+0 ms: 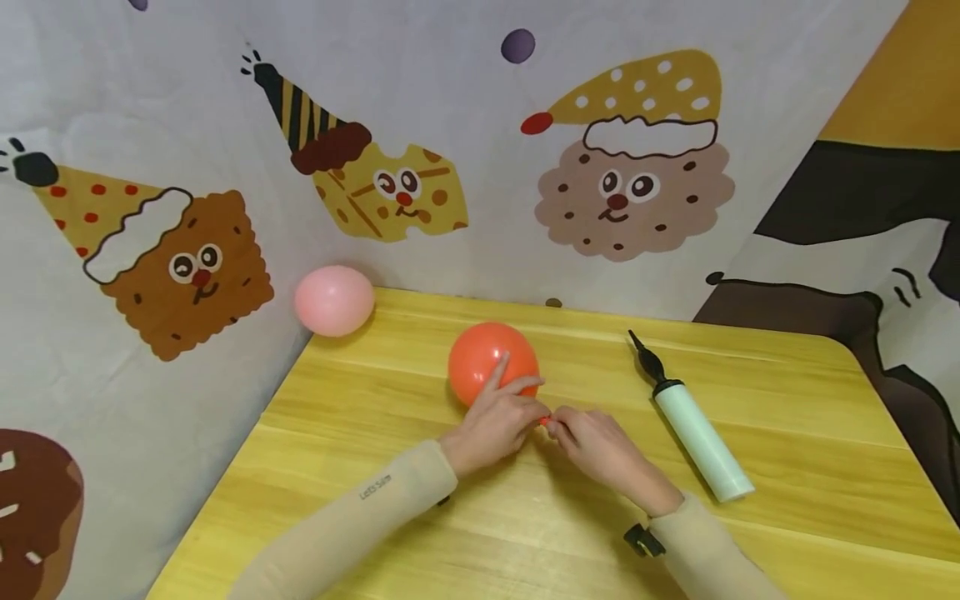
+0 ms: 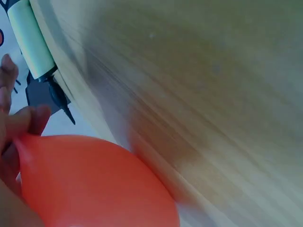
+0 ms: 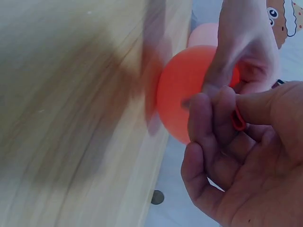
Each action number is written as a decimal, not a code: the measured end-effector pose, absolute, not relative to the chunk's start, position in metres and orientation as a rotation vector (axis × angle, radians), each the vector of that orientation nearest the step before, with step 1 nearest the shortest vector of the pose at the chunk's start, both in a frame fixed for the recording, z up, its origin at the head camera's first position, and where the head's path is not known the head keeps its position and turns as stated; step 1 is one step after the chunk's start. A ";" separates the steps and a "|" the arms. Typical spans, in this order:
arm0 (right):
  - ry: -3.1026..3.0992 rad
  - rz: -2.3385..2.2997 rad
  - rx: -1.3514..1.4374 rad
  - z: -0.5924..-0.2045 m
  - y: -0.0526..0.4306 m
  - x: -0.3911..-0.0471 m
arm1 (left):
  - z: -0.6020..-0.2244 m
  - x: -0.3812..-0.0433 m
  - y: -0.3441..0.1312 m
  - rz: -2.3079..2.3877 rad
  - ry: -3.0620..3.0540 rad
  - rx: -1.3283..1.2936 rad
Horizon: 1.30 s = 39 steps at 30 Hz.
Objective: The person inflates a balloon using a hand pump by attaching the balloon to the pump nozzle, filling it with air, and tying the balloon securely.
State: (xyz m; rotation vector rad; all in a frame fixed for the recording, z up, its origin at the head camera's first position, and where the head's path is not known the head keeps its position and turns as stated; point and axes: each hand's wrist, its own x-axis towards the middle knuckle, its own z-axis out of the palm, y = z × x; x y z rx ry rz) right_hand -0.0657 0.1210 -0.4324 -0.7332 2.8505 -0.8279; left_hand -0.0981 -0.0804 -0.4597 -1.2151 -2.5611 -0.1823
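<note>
An inflated orange-red balloon (image 1: 480, 358) is held just over the wooden table, in the middle of the head view. My left hand (image 1: 498, 425) pinches its neck, while some of its fingers lie along the balloon's side. At the right, my right hand (image 1: 600, 446) pinches the end of the neck between thumb and fingers. In the right wrist view, the balloon's rolled red lip (image 3: 238, 119) sticks out from beneath the right thumb. The left wrist view shows the balloon's body (image 2: 99, 184) tapering into the left fingers. The neck itself is mostly hidden by the fingers.
A pale green hand pump (image 1: 701, 437) with a black nozzle lies on the table (image 1: 360, 450) to the right of my hands. A pink balloon (image 1: 334, 302) sits at the far left corner. Behind the table hangs a cartoon-printed cloth (image 1: 465, 75).
</note>
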 end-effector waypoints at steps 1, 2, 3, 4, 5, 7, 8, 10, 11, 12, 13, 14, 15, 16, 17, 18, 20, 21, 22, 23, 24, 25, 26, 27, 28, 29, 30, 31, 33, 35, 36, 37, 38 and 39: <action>2.849 -0.824 -0.748 -0.433 0.123 -0.064 | -0.460 -0.097 -0.081 -0.192 -2.574 -1.232; 2.850 -0.816 -0.764 -0.435 0.125 -0.063 | -0.460 -0.096 -0.081 -0.189 -2.583 -1.252; 2.855 -0.809 -0.777 -0.436 0.127 -0.062 | -0.460 -0.096 -0.082 -0.170 -2.589 -1.270; 2.862 -0.799 -0.788 -0.437 0.128 -0.061 | -0.460 -0.095 -0.083 -0.128 -2.587 -1.289; 2.870 -0.791 -0.793 -0.438 0.129 -0.060 | -0.460 -0.094 -0.083 -0.086 -2.581 -1.307; 2.890 -0.773 -0.802 -0.440 0.131 -0.059 | -0.460 -0.094 -0.086 0.020 -2.554 -1.328; 2.899 -0.767 -0.811 -0.440 0.132 -0.059 | -0.461 -0.094 -0.088 0.066 -2.531 -1.331; 2.929 -0.755 -0.828 -0.439 0.134 -0.057 | -0.461 -0.097 -0.093 0.157 -2.463 -1.321; 2.945 -0.753 -0.835 -0.438 0.135 -0.056 | -0.461 -0.099 -0.095 0.169 -2.434 -1.315; 2.960 -0.753 -0.845 -0.436 0.137 -0.055 | -0.460 -0.102 -0.098 0.178 -2.401 -1.305; 2.977 -0.753 -0.850 -0.433 0.138 -0.054 | -0.459 -0.106 -0.101 0.174 -2.366 -1.294; 2.993 -0.754 -0.856 -0.429 0.140 -0.053 | -0.458 -0.110 -0.104 0.153 -2.336 -1.286; 3.005 -0.758 -0.857 -0.426 0.142 -0.051 | -0.457 -0.114 -0.107 0.129 -2.309 -1.280; 3.015 -0.767 -0.862 -0.422 0.145 -0.049 | -0.456 -0.119 -0.111 0.098 -2.283 -1.278; 3.025 -0.774 -0.872 -0.417 0.147 -0.046 | -0.454 -0.123 -0.115 0.073 -2.263 -1.277; 3.033 -0.781 -0.884 -0.413 0.150 -0.044 | -0.454 -0.127 -0.118 0.053 -2.246 -1.276; 3.056 -0.792 -0.919 -0.406 0.157 -0.038 | -0.452 -0.133 -0.126 0.023 -2.224 -1.266; 3.071 -0.795 -0.946 -0.404 0.160 -0.035 | -0.451 -0.136 -0.129 0.007 -2.218 -1.262; 3.104 -0.780 -0.991 -0.402 0.163 -0.033 | -0.450 -0.137 -0.132 -0.005 -2.213 -1.259; 3.146 -0.757 -1.042 -0.400 0.166 -0.032 | -0.449 -0.139 -0.133 -0.010 -2.211 -1.254; 3.192 -0.734 -1.093 -0.398 0.168 -0.031 | -0.448 -0.139 -0.134 -0.021 -2.204 -1.253; 3.249 -0.701 -1.158 -0.397 0.170 -0.031 | -0.445 -0.139 -0.134 -0.027 -2.197 -1.253; 3.315 -0.652 -1.217 -0.396 0.171 -0.032 | -0.443 -0.138 -0.134 -0.035 -2.189 -1.257; 3.380 -0.608 -1.260 -0.394 0.172 -0.035 | -0.440 -0.137 -0.132 -0.041 -2.180 -1.264; 3.448 -0.563 -1.299 -0.393 0.173 -0.038 | -0.436 -0.134 -0.130 -0.052 -2.175 -1.273; 3.505 -0.543 -1.331 -0.392 0.174 -0.042 | -0.432 -0.132 -0.127 -0.066 -2.172 -1.285; 3.558 -0.519 -1.354 -0.391 0.175 -0.048 | -0.428 -0.129 -0.123 -0.087 -2.175 -1.296; 3.618 -0.484 -1.368 -0.390 0.176 -0.054 | -0.424 -0.126 -0.120 -0.106 -2.181 -1.308; 3.708 -0.427 -1.376 -0.389 0.179 -0.068 | -0.415 -0.120 -0.113 -0.160 -2.219 -1.337; 3.790 -0.368 -1.393 -0.388 0.183 -0.084 | -0.408 -0.117 -0.108 -0.215 -2.274 -1.358; 3.824 -0.337 -1.396 -0.388 0.185 -0.091 | -0.406 -0.116 -0.106 -0.234 -2.300 -1.357; 3.850 -0.319 -1.407 -0.389 0.187 -0.097 | -0.404 -0.116 -0.106 -0.250 -2.328 -1.350; 3.866 -0.312 -1.433 -0.389 0.190 -0.102 | -0.403 -0.117 -0.107 -0.266 -2.349 -1.338; 3.877 -0.313 -1.466 -0.390 0.193 -0.107 | -0.402 -0.118 -0.109 -0.272 -2.361 -1.322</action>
